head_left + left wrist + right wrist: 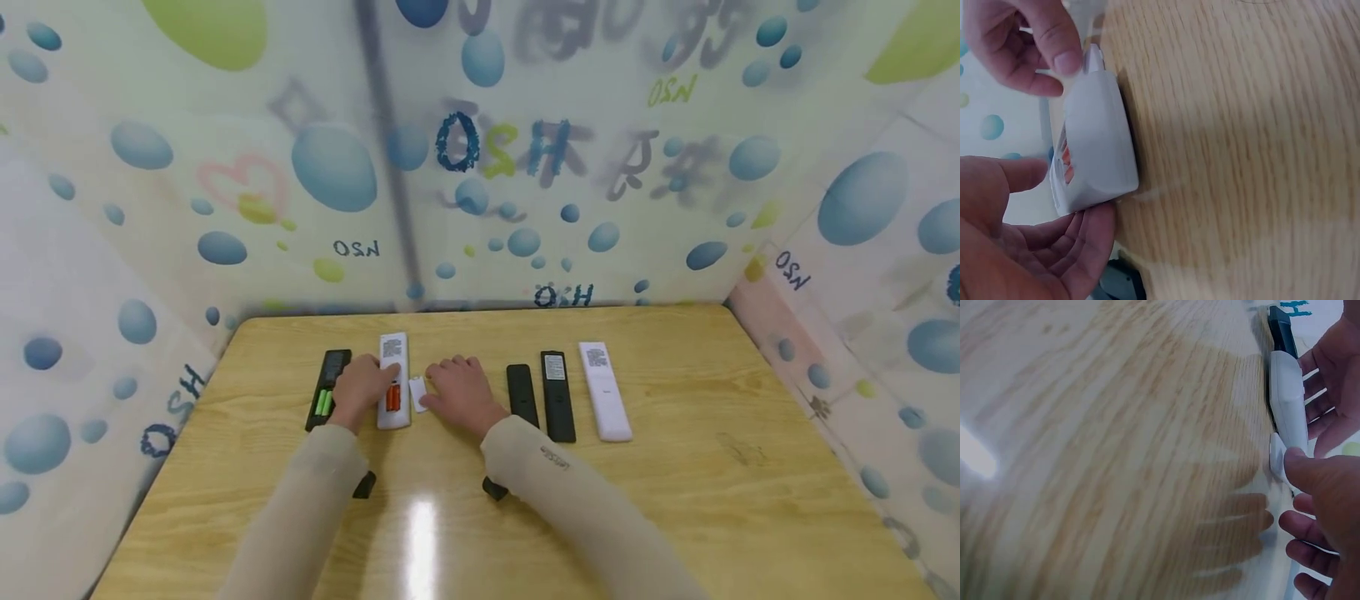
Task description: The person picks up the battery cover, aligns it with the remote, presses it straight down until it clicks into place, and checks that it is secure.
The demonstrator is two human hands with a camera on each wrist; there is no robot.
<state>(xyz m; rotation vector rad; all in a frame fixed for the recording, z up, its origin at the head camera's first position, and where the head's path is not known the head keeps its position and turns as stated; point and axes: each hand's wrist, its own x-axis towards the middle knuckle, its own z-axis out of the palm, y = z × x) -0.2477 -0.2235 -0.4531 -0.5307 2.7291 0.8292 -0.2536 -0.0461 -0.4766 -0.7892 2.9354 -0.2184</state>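
So, white remote (393, 419) lies back-up in table's (750, 517) left half, toward back edge, red batteries (393, 398) in exposed bay. Left hand (362, 387) grips it: fingers curled along left side, thumb over top. Right hand (462, 393) just beside: fingers slightly spread, thumb touching separate white cover (417, 392). Black remote (335, 367) with green batteries (324, 403) nearer table's left edge; another white remote (606, 396) in right half.

Strong white glare on the table (705, 392)

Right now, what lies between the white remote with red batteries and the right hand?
The head view shows a small white piece, likely a cover, between the remote and right hand.
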